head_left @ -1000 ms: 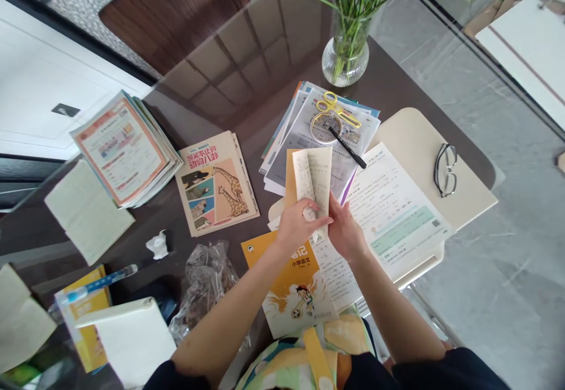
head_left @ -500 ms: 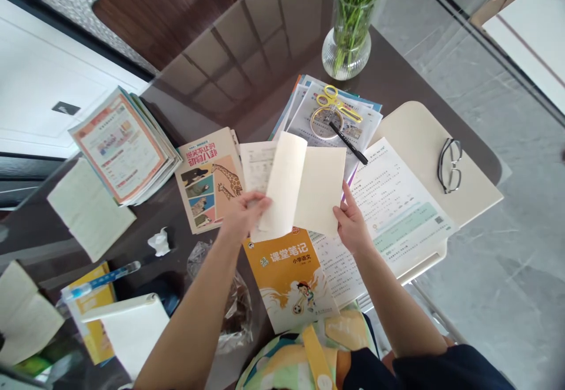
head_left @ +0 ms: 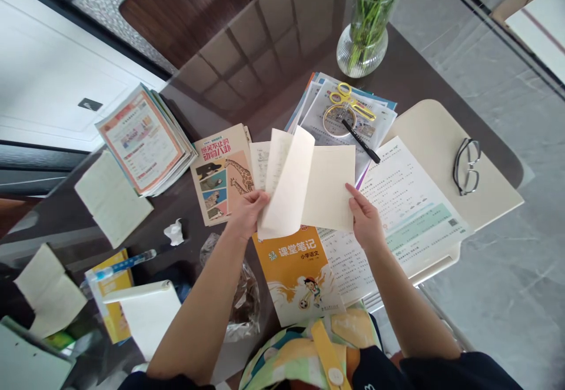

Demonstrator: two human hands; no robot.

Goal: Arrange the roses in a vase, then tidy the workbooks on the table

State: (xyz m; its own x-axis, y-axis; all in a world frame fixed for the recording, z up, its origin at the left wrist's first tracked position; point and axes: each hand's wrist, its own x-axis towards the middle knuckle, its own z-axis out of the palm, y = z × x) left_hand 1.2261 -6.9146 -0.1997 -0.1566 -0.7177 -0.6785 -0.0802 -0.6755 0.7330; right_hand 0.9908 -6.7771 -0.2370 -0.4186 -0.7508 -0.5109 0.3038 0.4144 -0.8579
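Observation:
Both my hands hold a thin cream booklet (head_left: pixel 318 184) open above the table. My left hand (head_left: pixel 248 212) grips its left pages, with one leaf curling up beside the thumb. My right hand (head_left: pixel 365 220) pinches the lower right corner of the blank right page. Below the booklet lies an orange notebook (head_left: pixel 296 272) with a cartoon child on the cover. To the right, an open printed workbook (head_left: pixel 406 213) rests partly under my right hand.
A giraffe picture book (head_left: pixel 223 169) and a stack of magazines (head_left: pixel 143 140) lie left. Yellow scissors (head_left: pixel 351 99), a tape ring and a black pen sit on papers behind. A glass vase (head_left: pixel 362 49), eyeglasses (head_left: pixel 468 166) on a cream board, a plastic bag (head_left: pixel 242 296).
A second ago the booklet was folded narrow between both hands. It has been spread open, my left hand moving left with the pages, and the view has shifted slightly right.

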